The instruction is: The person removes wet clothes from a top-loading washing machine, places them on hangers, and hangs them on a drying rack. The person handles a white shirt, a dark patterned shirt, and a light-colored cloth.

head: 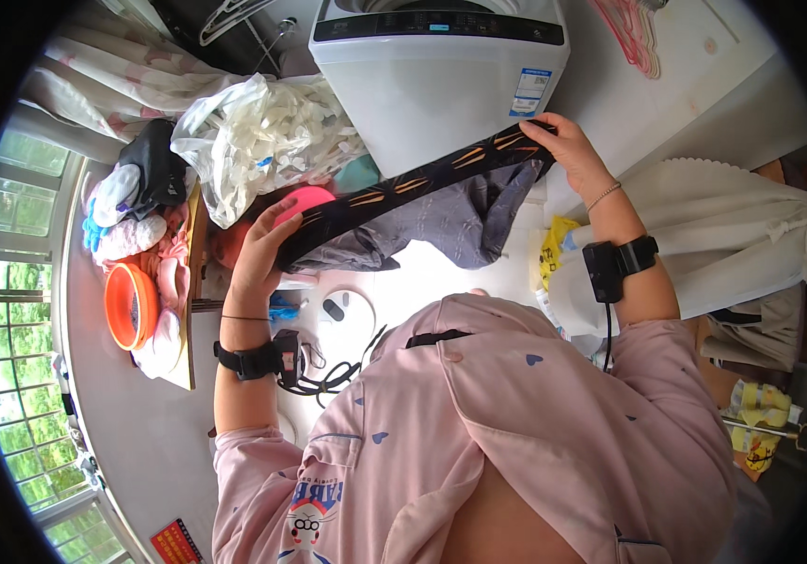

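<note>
Before me my two hands stretch a piece of dark grey cloth (pixel 439 211), likely a garment, by its black patterned band (pixel 410 185). My left hand (pixel 266 236) grips the band's left end, its fingers partly behind the fabric. At the upper right, my right hand (pixel 562 144) pinches the other end between thumb and fingers. The grey fabric hangs down from the band, wrinkled, over the bright floor. Behind it a pink round thing (pixel 305 202) shows beside my left hand.
A white washing machine (pixel 439 84) stands ahead. Left of it lies a translucent plastic bag (pixel 262 141) full of pale pieces. An orange basket (pixel 151 310) and clothes rest on a wooden shelf. A white curtain (pixel 714 225) hangs right; black cable (pixel 326 381) lies below.
</note>
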`<state>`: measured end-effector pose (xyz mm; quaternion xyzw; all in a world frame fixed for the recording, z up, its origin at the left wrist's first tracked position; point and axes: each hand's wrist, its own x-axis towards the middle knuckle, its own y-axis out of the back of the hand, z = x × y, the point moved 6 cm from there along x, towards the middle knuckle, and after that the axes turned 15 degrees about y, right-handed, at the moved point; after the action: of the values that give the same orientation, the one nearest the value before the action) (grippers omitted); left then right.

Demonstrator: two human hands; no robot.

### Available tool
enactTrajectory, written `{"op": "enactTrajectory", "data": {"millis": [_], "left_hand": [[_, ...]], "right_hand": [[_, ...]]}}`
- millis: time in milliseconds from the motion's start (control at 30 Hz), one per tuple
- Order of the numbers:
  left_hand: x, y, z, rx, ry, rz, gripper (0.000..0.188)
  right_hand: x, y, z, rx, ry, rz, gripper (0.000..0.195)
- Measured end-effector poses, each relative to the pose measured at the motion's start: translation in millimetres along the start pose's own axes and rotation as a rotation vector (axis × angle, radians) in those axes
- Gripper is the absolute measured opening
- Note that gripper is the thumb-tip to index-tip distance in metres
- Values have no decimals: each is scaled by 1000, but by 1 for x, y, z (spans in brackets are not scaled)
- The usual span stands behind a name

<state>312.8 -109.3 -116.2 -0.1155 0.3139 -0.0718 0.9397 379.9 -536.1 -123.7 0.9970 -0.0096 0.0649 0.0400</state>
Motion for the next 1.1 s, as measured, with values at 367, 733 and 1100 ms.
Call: {"op": "enactTrajectory", "data": {"millis": [367, 733, 1100], "left_hand": [[5, 6, -18, 308, 63, -22, 23], [-7, -18, 5, 1199, -680, 291, 20], [-11, -117, 33, 819, -418, -54, 17]], "right_hand": [[-15, -12, -17, -91, 89, -409, 34], [-16, -3, -18, -566, 492, -337, 17], [-45, -127, -95, -161, 557, -612, 50]]}}
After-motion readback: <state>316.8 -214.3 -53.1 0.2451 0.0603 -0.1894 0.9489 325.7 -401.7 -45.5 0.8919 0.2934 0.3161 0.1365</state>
